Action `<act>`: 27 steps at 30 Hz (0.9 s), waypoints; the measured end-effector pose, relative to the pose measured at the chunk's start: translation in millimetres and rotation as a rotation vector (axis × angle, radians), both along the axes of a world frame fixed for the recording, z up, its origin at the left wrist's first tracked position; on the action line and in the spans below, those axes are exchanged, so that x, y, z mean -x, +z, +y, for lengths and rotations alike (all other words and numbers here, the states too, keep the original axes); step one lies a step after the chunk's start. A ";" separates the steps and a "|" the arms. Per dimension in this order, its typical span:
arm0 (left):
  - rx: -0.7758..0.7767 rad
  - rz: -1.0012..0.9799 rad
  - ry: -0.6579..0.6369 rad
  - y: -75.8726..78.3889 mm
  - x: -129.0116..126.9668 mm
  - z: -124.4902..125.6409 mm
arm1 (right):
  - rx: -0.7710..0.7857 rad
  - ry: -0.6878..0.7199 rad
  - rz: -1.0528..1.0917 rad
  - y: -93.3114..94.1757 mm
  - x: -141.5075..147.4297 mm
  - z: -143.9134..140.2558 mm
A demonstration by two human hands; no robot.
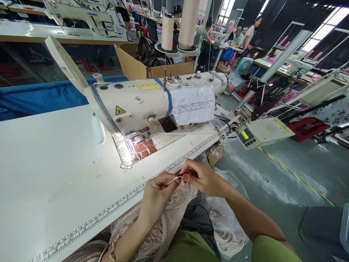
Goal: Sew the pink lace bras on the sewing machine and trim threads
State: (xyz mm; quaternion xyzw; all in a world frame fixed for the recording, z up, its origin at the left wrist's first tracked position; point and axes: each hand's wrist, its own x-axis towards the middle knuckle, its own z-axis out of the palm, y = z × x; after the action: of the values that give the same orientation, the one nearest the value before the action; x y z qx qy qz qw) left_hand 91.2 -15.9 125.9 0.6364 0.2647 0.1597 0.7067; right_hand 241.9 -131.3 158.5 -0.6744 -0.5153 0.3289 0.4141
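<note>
Over my lap and the table's front edge lies a pale beige lace garment [177, 198]. My left hand [158, 194] pinches a thin edge of it between thumb and fingers. Close against it, my right hand [204, 178] is also closed in a pinch, at the end of that same edge. A small dark thing [180, 176] shows between the two sets of fingertips; its kind is too small to tell. Beyond my hands stands a white sewing machine [131, 103], its lamp shining on the needle plate area.
The white table [60, 174] has a printed ruler [120, 204] along its front edge. A phone [167, 124] leans at the machine, under a handwritten sheet [193, 105]. A control box [261, 133] sits to the right. A plastic bag [226, 222] hangs below. Co-workers sit farther back.
</note>
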 end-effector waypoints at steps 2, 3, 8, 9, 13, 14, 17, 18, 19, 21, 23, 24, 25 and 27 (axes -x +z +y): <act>0.003 0.002 -0.008 -1.1 0.3 0.0 | -0.006 -0.007 0.044 -2.7 0.5 1.1; 0.009 0.000 -0.007 -1.7 0.3 0.0 | -0.013 -0.011 0.073 -4.5 0.6 1.5; 0.046 -0.017 -0.013 -6.9 0.6 0.2 | -0.053 -0.032 0.181 -12.7 2.4 1.7; 0.047 -0.017 -0.012 -7.9 0.6 0.2 | -0.053 -0.027 0.181 -13.0 2.9 1.5; 0.029 0.003 -0.010 -7.3 0.6 0.0 | -0.044 -0.012 0.141 -11.2 3.8 0.5; 0.016 0.010 -0.016 -6.1 0.5 0.1 | -0.041 -0.014 0.138 -10.8 3.7 0.3; -0.026 0.013 -0.029 -2.6 0.1 0.8 | -0.037 -0.020 0.160 -11.7 3.4 -0.1; -0.032 0.015 -0.030 -1.9 -0.1 1.0 | -0.041 -0.027 0.167 -12.7 3.5 -0.2; -0.033 0.019 -0.033 -1.4 -0.2 1.2 | -0.045 -0.034 0.173 -13.9 3.9 -0.2; -0.025 0.032 -0.035 -0.8 -0.2 1.4 | -0.062 -0.047 0.184 -16.4 5.1 -0.2; -0.012 0.046 -0.045 -0.8 -0.2 1.4 | -0.077 -0.056 0.200 -18.2 6.6 -0.1; -0.008 0.048 -0.045 -0.9 -0.1 1.4 | -0.082 -0.056 0.208 -18.8 7.1 -0.1; -0.003 0.049 -0.046 -1.1 0.0 1.3 | -0.086 -0.053 0.215 -19.0 7.5 -0.1; 0.003 0.048 -0.045 -1.9 0.0 1.3 | -0.087 -0.039 0.218 -18.8 7.3 -0.3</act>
State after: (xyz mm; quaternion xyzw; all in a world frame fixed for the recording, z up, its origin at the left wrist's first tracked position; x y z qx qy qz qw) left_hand 91.1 -14.6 124.0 0.6447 0.2675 0.1280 0.7045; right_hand 234.6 -131.6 139.7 -0.6258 -0.4680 0.3695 0.5028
